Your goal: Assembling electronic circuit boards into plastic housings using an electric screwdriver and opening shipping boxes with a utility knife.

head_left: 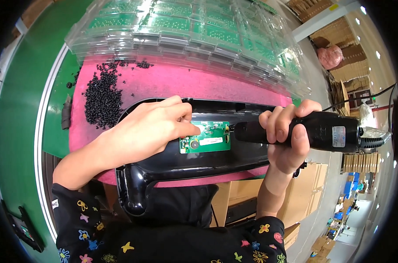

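A green circuit board [214, 147] lies inside a long black plastic housing [194, 165] with a handle-like stub at its lower left. My left hand [157, 125] reaches over the housing with curled fingers; one fingertip touches the board's upper part, and whatever the fingers hold is hidden. In my right hand [289, 131] is a black electric screwdriver [319, 131], held level with the fingers wrapped round its body. Its tip meets the right edge of the board, where the screw, if any, is too small to make out.
Small black screws [103, 96] lie heaped on the pink mat [164, 81] at the left. Stacked clear trays [186, 37] holding green boards stand along the far side. A dark roll-shaped piece [66, 115] rests on the green surface. Cardboard boxes [306, 188] are at the lower right.
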The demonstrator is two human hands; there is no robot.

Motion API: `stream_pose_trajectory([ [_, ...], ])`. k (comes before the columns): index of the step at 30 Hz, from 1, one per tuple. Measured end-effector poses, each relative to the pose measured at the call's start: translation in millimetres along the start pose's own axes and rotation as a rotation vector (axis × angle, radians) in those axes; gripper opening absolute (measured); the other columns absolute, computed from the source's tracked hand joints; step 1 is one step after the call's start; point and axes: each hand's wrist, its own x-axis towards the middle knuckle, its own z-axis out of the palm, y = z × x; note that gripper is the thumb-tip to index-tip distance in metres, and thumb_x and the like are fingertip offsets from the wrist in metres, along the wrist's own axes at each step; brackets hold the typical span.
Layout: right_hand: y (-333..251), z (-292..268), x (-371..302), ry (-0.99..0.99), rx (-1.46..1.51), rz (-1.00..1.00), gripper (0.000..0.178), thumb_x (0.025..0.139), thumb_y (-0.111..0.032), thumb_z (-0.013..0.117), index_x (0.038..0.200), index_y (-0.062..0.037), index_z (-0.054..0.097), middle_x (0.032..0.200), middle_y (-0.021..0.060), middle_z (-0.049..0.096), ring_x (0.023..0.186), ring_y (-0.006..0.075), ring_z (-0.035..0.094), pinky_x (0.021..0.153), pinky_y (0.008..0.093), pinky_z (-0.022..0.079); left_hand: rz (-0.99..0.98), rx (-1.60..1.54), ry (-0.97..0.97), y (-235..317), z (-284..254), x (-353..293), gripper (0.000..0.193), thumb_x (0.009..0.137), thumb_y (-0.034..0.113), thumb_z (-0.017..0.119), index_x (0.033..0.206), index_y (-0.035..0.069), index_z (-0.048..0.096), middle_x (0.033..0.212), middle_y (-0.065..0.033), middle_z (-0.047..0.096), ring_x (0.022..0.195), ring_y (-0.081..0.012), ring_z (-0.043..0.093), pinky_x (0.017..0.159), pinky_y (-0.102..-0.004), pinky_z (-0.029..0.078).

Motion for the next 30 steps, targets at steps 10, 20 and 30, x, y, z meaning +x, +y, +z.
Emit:
stream_pose_trajectory([
  [10,8.6,-0.6,0.0,-0.017,0.016,0.022,0.031,0.080,-0.011,0.060,0.102,-0.0077,0.038,0.059,0.0050,0.044,0.048,0.0127,0.039,0.047,0.0276,0.036,-0.023,0.029,-0.037,4.6,3.1,-2.2,0.037,0.059,-0.002,0.061,0.094,0.007,0.069,0.080,-0.0042,0.049,0.079,-0.0209,0.052,0.065,-0.0314,0.047],
  [20,12.8,4.4,10.1,-0.187,-0.083,0.150,0.033,0.083,-0.024,0.061,0.102,-0.0088,0.039,0.060,-0.0010,0.044,0.049,0.0105,0.041,0.054,0.0288,0.034,-0.045,0.114,-0.020,3.8,5.5,-4.6,0.032,0.063,0.002,0.063,0.094,0.008,0.070,0.078,-0.0037,0.047,0.075,-0.0180,0.051,0.060,-0.0301,0.047],
  [30,25.6,-10.6,24.2,-0.375,0.195,0.157,0.040,0.077,-0.012,0.067,0.107,-0.0021,0.042,0.058,0.0026,0.046,0.045,0.0109,0.041,0.045,0.0256,0.036,-0.028,0.161,-0.026,4.7,5.8,-6.7,0.028,0.068,0.007,0.062,0.095,0.010,0.070,0.077,-0.0041,0.047,0.074,-0.0181,0.052,0.058,-0.0301,0.046],
])
